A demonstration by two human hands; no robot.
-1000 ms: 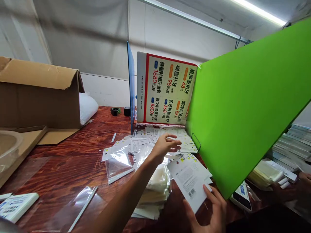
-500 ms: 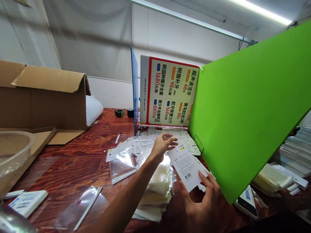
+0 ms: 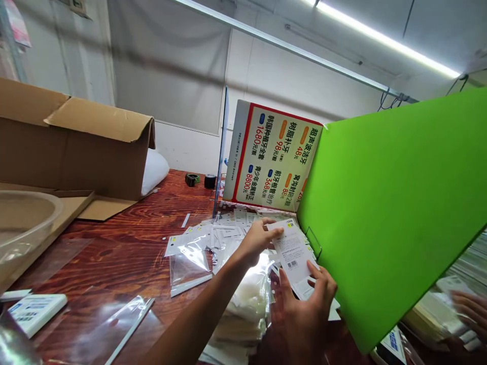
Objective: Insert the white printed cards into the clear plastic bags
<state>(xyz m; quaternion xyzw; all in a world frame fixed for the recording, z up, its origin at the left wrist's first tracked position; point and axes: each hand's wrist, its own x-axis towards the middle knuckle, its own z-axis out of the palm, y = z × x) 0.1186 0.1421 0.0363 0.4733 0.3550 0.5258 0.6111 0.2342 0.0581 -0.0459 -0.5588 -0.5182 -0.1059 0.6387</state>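
Note:
A printed white card [image 3: 289, 248] with a barcode and a small yellow mark is held tilted above the table. My left hand [image 3: 259, 239] pinches its upper left edge, thumb on the printed face. My right hand [image 3: 310, 304] grips its lower end between thumb and fingers. More white cards [image 3: 335, 310] show partly behind my right hand. Under my left forearm lies a thick stack of clear plastic bags [image 3: 243, 309], partly hidden. Loose white cards and clear sleeves [image 3: 190, 258] spread out beyond and left of my left hand.
A green board [image 3: 384, 213] and a printed price board [image 3: 272, 157] stand behind and right of my hands. On the left are a cardboard box [image 3: 76, 152] and a clear tub [image 3: 28, 228]. Another person's hand [image 3: 470, 306] is at the far right, by stacked packs.
My left hand has closed on the card's upper edge; before, its fingers were apart from it. The card is turned more upright. Another person's hand has appeared at right.

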